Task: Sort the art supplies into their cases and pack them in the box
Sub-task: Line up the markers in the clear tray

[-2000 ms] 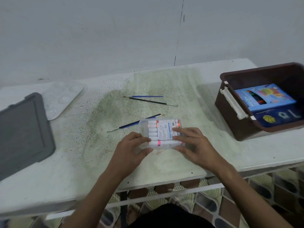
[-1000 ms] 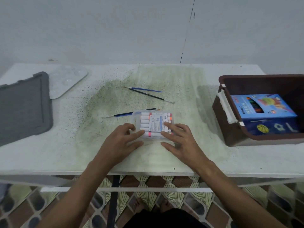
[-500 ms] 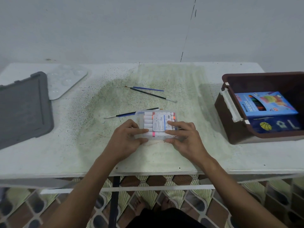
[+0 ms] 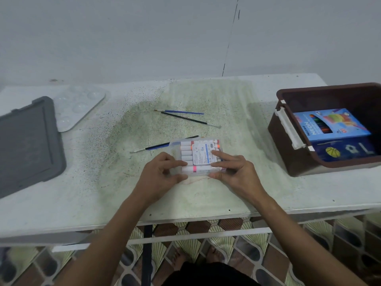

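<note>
A grey lid (image 4: 26, 145) is lying at the left edge of the table (image 4: 226, 195), hanging partly past it, and a clear paint palette (image 4: 77, 106) is sitting just beside it toward the back left corner. Near the middle, two paintbrushes (image 4: 185, 116) are lying crossed toward the back, and another paintbrush (image 4: 165, 145) is poking out from behind the clear marker case (image 4: 198, 155). The left hand (image 4: 158, 178) is pinching the case's left end between thumb and curled fingers, while the right hand (image 4: 235, 172) is gripping the right end, fingers laid over the label and thumb at the near edge. The case is resting toward the table's front edge, at its middle. At the right edge, the brown box (image 4: 288, 153) is holding a blue crayon pack (image 4: 334, 126) and a dark blue case (image 4: 348, 150).
</note>
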